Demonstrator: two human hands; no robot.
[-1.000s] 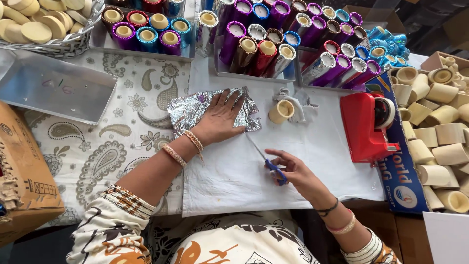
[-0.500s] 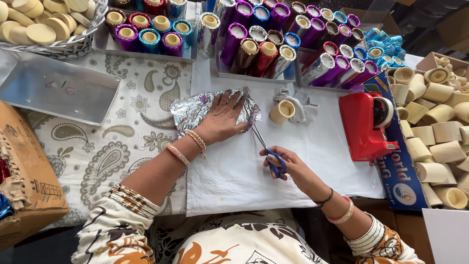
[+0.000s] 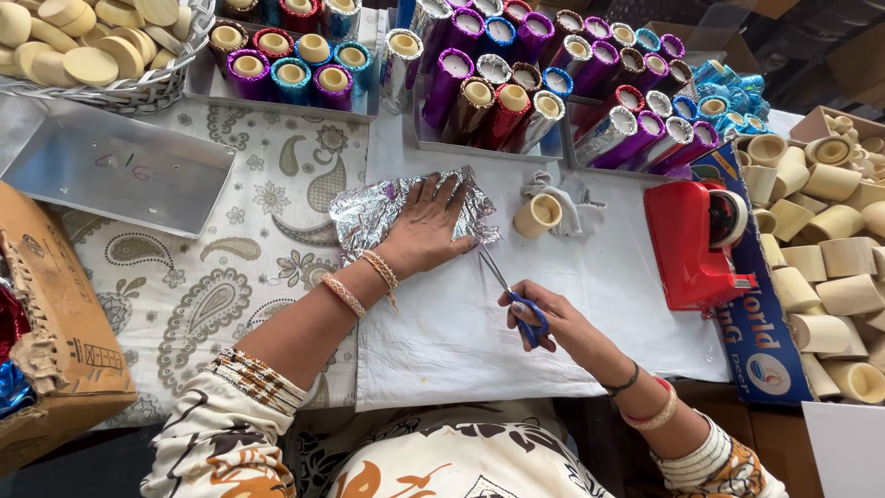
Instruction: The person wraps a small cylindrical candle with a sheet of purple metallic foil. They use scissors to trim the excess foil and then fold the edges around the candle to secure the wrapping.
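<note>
My left hand presses flat, fingers spread, on a crinkled sheet of silver foil lying on a white sheet. My right hand grips blue-handled scissors, whose blades point up toward the foil's lower right edge. A bare cream-coloured roll rests on a grey cloth just right of the foil.
Trays of foil-wrapped rolls line the back. A red tape dispenser stands right, with piled bare rolls beyond. A basket of discs, a metal tray and a cardboard box sit left.
My right hand has brought the scissors up and leftward, from the sheet's lower part to the foil's edge. The left hand stays on the foil.
</note>
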